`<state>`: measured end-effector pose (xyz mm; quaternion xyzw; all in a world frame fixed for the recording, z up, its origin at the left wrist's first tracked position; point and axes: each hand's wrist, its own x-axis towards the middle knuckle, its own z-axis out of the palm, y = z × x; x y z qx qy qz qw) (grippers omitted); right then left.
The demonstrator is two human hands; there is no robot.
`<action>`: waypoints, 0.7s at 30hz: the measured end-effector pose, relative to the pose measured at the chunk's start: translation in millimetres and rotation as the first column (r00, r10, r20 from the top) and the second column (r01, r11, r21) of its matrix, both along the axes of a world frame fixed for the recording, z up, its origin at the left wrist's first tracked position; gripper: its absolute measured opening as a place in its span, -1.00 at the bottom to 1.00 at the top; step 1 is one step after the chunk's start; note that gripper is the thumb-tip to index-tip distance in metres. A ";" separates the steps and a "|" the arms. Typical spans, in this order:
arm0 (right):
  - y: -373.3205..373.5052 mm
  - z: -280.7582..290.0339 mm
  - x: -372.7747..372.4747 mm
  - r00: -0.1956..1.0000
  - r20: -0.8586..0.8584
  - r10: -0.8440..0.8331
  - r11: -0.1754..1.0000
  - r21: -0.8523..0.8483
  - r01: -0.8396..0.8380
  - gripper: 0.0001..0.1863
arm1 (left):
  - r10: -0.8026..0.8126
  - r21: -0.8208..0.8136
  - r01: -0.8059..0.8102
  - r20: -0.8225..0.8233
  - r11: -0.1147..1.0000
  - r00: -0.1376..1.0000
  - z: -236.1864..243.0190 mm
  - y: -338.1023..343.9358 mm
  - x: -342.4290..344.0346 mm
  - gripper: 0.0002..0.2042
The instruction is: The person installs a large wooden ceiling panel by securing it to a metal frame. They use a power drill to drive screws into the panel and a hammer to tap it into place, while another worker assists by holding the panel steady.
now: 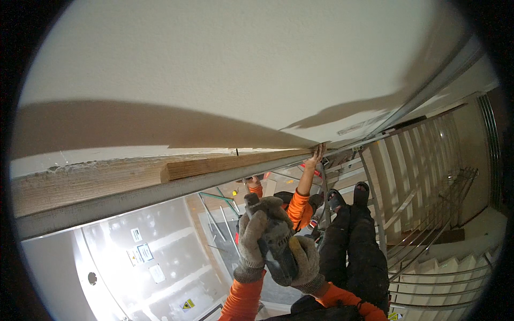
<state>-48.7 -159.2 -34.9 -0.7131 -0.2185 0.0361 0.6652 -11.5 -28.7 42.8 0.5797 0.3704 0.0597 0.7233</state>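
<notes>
Both grips (252,235) (305,259) closed around power tool (277,246)

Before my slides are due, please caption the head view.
Gloved hands hold a dark power tool; a co-worker's bare hand reaches up to a grey beam.

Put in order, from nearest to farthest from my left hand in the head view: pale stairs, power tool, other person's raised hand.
1. Power tool: gripped in the left hand.
2. Other person's raised hand: above, slightly right.
3. Pale stairs: lower right.
</notes>
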 end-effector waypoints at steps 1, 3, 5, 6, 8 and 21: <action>2.5 -5.6 -8.3 0.996 -0.089 0.013 0.999 0.048 -0.008 -0.14 | 0.003 0.023 -0.002 -0.025 1.000 1.000 3.8 -1.9 3.9 -0.57; 8.2 -14.5 -22.0 0.983 -0.182 0.022 0.994 0.109 -0.002 -0.14 | 0.017 0.025 -0.016 -0.031 1.000 0.999 4.9 -3.9 6.3 -0.56; 10.2 -12.0 -17.1 0.993 -0.118 -0.025 0.994 0.103 0.037 -0.13 | 0.038 -0.017 -0.038 0.006 0.999 0.999 2.6 -5.0 4.4 -0.55; 10.0 -9.5 -13.3 0.997 -0.044 -0.064 0.994 0.087 0.067 -0.13 | 0.041 -0.028 -0.041 -0.002 0.999 0.999 2.2 -4.6 3.3 -0.55; 8.2 -12.5 -16.7 0.995 -0.102 -0.010 0.995 0.093 0.019 -0.21 | 0.042 -0.057 -0.043 -0.011 0.997 0.999 1.4 -4.4 5.3 -0.55; 7.5 -10.6 -30.9 0.998 -0.036 -0.060 0.993 0.097 0.063 -0.10 | -0.013 0.000 0.013 0.033 1.000 0.999 2.9 -3.3 -9.7 -0.52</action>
